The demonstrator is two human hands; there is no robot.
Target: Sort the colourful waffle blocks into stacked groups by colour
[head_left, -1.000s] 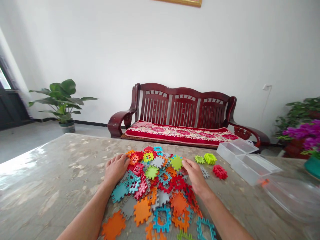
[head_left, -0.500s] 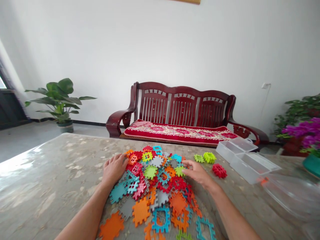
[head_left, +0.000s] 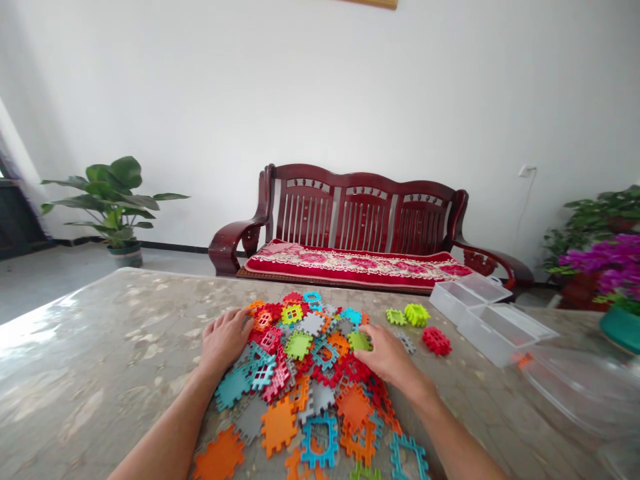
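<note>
A heap of plastic interlocking tiles [head_left: 280,423] with notched edges lies in front of me, in orange, grey, blue, red and green. My left hand [head_left: 227,337] rests at the heap's left side, palm down with fingers extended, and grips no tile. On the right side of the heap, my right hand [head_left: 383,350] has its thumb and fingers around a green tile [head_left: 359,341]; part of that tile is hidden by the hand. Near the left hand lie a teal tile [head_left: 233,388] and an orange window tile [head_left: 263,321].
Right of the heap sit a green stack [head_left: 417,315], a single green tile [head_left: 395,317], a red stack [head_left: 437,341] and a grey tile [head_left: 406,343]. Clear plastic boxes [head_left: 487,333] and a transparent lid [head_left: 580,383] stand farther right. A wooden bench [head_left: 345,213] is behind the table.
My right hand has shifted left and closed around the green tile. A grey tile now shows beside that hand. My left hand stays at the heap's edge. The view has turned slightly.
</note>
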